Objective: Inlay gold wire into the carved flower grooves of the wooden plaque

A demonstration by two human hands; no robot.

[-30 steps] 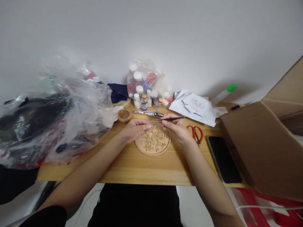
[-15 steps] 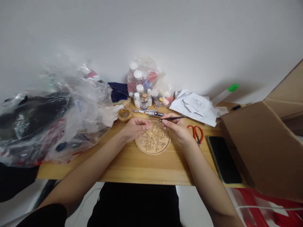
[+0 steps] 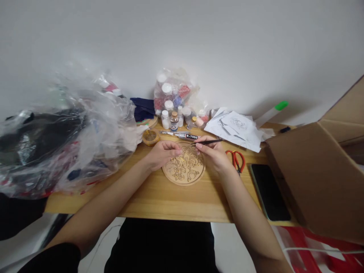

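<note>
A round wooden board (image 3: pixel 183 179) with a raised gold flower outline lies on the table in front of me. Over its upper left edge is my left hand (image 3: pixel 165 154), thumb and fingertips pinched together; whatever is between them is too small to make out. My right hand (image 3: pixel 212 151) hovers at the board's upper right and grips slim black tweezers (image 3: pixel 212 141), held nearly level. Their pointed tip faces left, towards my left fingertips, with a small gap between. Part of the board's top is hidden by both hands.
Behind the board lie a B-7000 glue tube (image 3: pixel 189 136), a round amber tub (image 3: pixel 150 137) and several small bottles (image 3: pixel 174 122). Red-handled pliers (image 3: pixel 240 163), a phone (image 3: pixel 269 191) and a cardboard box (image 3: pixel 315 174) are on the right. Plastic bags (image 3: pixel 99 140) crowd the left; papers (image 3: pixel 236 131) sit behind.
The whole view has shifted very slightly. Both hands keep nearly the same pose over the board, and the tweezers stay in my right hand.
</note>
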